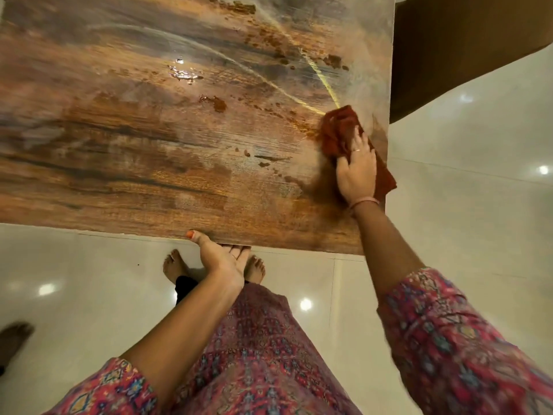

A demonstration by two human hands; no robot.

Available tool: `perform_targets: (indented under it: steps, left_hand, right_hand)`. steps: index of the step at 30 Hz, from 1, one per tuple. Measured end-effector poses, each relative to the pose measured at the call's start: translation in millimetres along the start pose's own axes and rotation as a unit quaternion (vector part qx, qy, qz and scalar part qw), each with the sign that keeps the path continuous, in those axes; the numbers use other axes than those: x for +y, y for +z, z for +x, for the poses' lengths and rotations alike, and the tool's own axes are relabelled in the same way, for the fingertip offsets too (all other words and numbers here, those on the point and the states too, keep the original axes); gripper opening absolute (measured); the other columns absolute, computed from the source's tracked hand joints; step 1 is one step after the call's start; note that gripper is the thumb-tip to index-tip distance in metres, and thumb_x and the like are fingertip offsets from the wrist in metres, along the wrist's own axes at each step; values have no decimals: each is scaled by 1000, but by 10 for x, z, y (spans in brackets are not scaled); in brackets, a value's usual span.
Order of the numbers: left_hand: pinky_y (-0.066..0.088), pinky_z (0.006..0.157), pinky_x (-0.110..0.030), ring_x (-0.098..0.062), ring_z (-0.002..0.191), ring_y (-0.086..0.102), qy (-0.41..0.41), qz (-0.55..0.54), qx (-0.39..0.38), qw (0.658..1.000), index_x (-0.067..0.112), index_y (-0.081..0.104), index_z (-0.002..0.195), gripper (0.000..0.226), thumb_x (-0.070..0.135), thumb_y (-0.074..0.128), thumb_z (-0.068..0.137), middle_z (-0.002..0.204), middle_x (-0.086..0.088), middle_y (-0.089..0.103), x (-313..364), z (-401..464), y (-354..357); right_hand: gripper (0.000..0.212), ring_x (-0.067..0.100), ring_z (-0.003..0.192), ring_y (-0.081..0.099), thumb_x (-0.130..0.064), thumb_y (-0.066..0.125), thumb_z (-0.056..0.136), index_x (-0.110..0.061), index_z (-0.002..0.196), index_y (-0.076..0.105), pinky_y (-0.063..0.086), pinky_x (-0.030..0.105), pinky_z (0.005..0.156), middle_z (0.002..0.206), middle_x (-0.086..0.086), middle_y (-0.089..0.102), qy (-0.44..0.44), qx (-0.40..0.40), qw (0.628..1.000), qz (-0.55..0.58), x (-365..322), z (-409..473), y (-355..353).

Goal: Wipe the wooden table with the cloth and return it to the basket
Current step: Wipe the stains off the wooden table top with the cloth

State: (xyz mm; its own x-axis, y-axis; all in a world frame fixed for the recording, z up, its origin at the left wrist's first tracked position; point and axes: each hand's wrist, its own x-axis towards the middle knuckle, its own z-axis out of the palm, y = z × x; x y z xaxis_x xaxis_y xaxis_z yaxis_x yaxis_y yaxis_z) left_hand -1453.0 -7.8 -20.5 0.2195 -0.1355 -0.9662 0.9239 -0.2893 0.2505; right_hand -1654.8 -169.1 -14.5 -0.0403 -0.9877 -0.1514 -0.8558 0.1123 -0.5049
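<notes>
A crumpled rust-red cloth lies bunched on the glossy brown wooden table, close to the table's right edge and roughly halfway along it; the fabric is wrinkled into soft folds at its far end, and a flatter corner of it sticks out past the wrist toward the edge of the table. The right hand lies on top of the cloth with the palm down and the fingers spread over the folds, pressing it onto the surface; a thin ring shows on one finger and a pale bangle sits at the wrist. Pale curved streaks fan across the tabletop and meet at the cloth, and small wet patches and droplets glisten in the middle of the wood, with darker orange-brown blotches scattered nearer the far right corner. The left hand grips the near edge of the table, its thumb with an orange-painted nail resting on top and its fingers curled under the board. Both forearms come out of pink patterned sleeves, and the same patterned garment hangs down the middle of the view. Below the table two bare feet stand on the shiny white tiled floor, which reflects round ceiling lights, and a dark brown upholstered seat stands just beyond the table's right side
</notes>
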Motion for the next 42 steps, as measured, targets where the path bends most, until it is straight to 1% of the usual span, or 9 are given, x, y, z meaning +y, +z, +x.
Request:
perform_targets:
  steps: [3, 7, 10, 14, 18, 26, 33, 38, 42]
  left_hand:
    - [46, 94, -43, -29, 114, 56, 24, 1, 9, 1000, 15, 36, 143, 76, 69, 28, 90, 141, -16, 46, -7, -13, 26]
    - [52, 70, -37, -20, 70, 62, 41, 19, 52, 998, 16, 57, 97, 56, 66, 31, 92, 91, -9, 64, -29, -29, 65]
    - [47, 90, -43, -28, 106, 61, 12, 10, -21, 1000, 11, 53, 124, 71, 68, 27, 91, 124, -15, 58, -41, -4, 32]
    - [34, 107, -46, -33, 134, 39, -13, -14, -31, 999, 11, 27, 148, 81, 68, 25, 92, 150, -17, 34, -5, -12, 9]
    - [37, 105, -45, -33, 133, 42, -8, -18, -17, 1000, 11, 27, 149, 80, 68, 25, 92, 150, -17, 35, 4, -32, 6]
    - [40, 102, -43, -33, 129, 46, -5, -15, -33, 999, 11, 32, 147, 84, 72, 24, 89, 146, -17, 41, -14, 20, 21]
    - [36, 106, -45, -33, 135, 39, -8, -21, -23, 999, 12, 22, 150, 84, 71, 26, 90, 152, -17, 30, 20, 15, 2]
    - [42, 97, -42, -32, 123, 51, -11, -23, -50, 998, 7, 42, 138, 82, 71, 25, 90, 139, -19, 48, 16, 2, 12]
    - [41, 99, -42, -32, 127, 48, -10, -19, -65, 998, 10, 36, 144, 82, 70, 24, 90, 142, -17, 46, 28, -25, -18]
  right_hand:
    - [74, 19, 147, 15, -16, 45, 80, -13, 151, 26, 7, 41, 121, 157, 6, 27, -76, -50, 995, -27, -346, -531, 400]
    - [72, 1, 144, 1, -24, 39, 80, -20, 151, 27, -3, 28, 118, 158, -9, 18, -282, -221, 933, -42, -490, -1374, 691]
    - [76, 5, 144, 8, -15, 47, 76, -20, 150, 28, 3, 34, 118, 157, -7, 20, -326, -233, 915, -41, -282, -961, 465]
    - [69, 24, 146, 22, -15, 42, 82, -14, 150, 28, 9, 38, 120, 156, 8, 30, -147, -95, 984, -33, -29, -4, 52]
    - [68, 21, 148, 13, -12, 45, 87, -18, 152, 25, 9, 45, 121, 159, 3, 21, -37, -28, 997, -63, -209, 38, 166]
    - [73, 14, 145, 21, -22, 48, 77, -27, 148, 33, 19, 42, 117, 155, -6, 30, -252, -160, 950, -94, -88, -1023, 253]
    - [62, 19, 146, 20, -11, 47, 89, -17, 149, 33, 12, 43, 120, 155, 1, 33, -81, -64, 994, -37, -438, -17, 300]
    - [72, 7, 144, 18, -6, 45, 73, -23, 143, 44, 4, 34, 118, 152, -8, 35, -234, -208, 950, 2, -348, -1281, 443]
    - [72, 15, 141, 30, 4, 49, 71, -19, 138, 50, 17, 41, 118, 147, -1, 45, -254, -173, 951, -15, -258, -746, 268]
